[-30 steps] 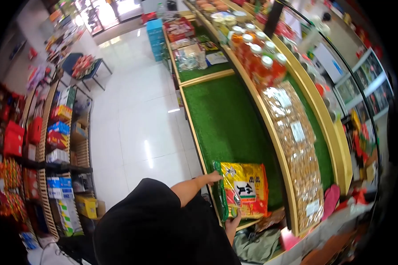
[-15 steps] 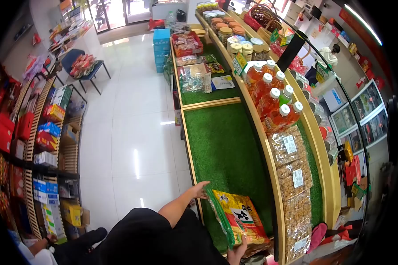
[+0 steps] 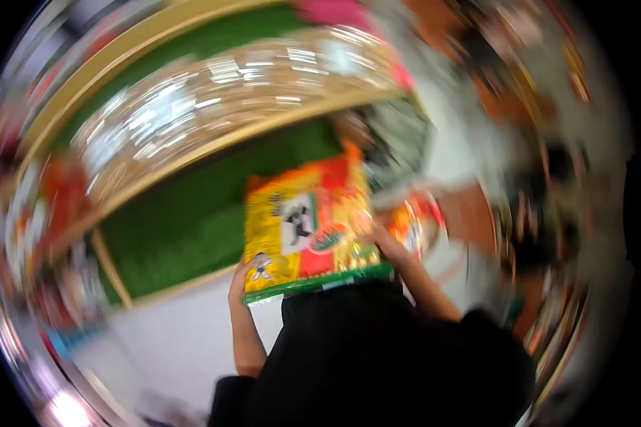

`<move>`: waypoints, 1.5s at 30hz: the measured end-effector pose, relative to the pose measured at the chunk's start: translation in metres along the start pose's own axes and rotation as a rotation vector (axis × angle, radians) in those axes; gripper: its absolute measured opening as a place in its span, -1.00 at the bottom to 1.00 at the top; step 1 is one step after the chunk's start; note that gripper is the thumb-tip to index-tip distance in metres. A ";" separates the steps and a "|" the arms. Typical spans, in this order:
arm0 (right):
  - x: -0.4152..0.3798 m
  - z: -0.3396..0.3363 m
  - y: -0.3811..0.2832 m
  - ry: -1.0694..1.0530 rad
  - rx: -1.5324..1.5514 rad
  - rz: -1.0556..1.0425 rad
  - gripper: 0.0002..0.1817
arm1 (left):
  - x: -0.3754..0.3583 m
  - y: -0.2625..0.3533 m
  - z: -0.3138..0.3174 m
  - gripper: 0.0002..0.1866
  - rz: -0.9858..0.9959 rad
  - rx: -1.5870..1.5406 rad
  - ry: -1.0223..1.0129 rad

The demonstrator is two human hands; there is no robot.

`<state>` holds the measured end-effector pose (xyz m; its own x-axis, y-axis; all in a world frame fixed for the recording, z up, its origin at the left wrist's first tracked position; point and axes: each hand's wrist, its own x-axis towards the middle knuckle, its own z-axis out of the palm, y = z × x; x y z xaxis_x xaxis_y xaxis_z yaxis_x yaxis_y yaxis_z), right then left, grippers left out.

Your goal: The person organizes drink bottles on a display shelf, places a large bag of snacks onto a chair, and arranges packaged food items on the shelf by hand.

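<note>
Gripping a yellow-and-red bag (image 3: 306,231) near the green-lined shelf (image 3: 178,220)
Left hand (image 3: 241,280) and right hand (image 3: 381,238), fingers clamped on opposite sides.

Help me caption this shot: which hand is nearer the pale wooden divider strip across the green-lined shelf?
Left. The left hand holds the yellow-and-red plastic bag by the side towards the wooden strip; the right hand is at the bag's opposite side, farther away.
</note>
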<state>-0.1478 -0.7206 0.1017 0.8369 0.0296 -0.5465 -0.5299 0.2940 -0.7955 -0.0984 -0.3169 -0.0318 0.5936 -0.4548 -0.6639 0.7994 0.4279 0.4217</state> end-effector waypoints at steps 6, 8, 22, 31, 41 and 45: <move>-0.045 -0.050 0.069 0.130 0.319 -0.115 -0.36 | -0.031 0.046 0.090 -0.31 0.104 0.606 0.164; -0.090 -0.033 0.084 0.266 0.470 0.018 -0.40 | -0.052 0.064 0.128 -0.34 0.118 0.786 0.079; -0.097 0.118 0.113 0.910 0.024 0.248 -0.22 | 0.088 0.185 0.234 -0.57 -0.199 1.376 -0.572; -0.093 0.151 0.096 1.136 0.044 0.385 -0.35 | 0.149 0.165 0.284 -0.56 -0.309 1.524 -0.849; -0.049 0.110 0.138 1.355 -0.134 0.126 -0.52 | 0.167 0.145 0.322 -0.58 -0.174 1.555 -1.114; -0.061 0.113 0.111 1.517 -0.141 -0.027 -0.39 | 0.184 0.120 0.300 -0.55 -0.001 1.501 -0.999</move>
<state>-0.2422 -0.5821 0.0766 -0.0342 -0.9779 -0.2061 -0.5986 0.1852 -0.7794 0.1339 -0.5838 0.0821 -0.0350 -0.9467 -0.3202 -0.1435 -0.3123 0.9391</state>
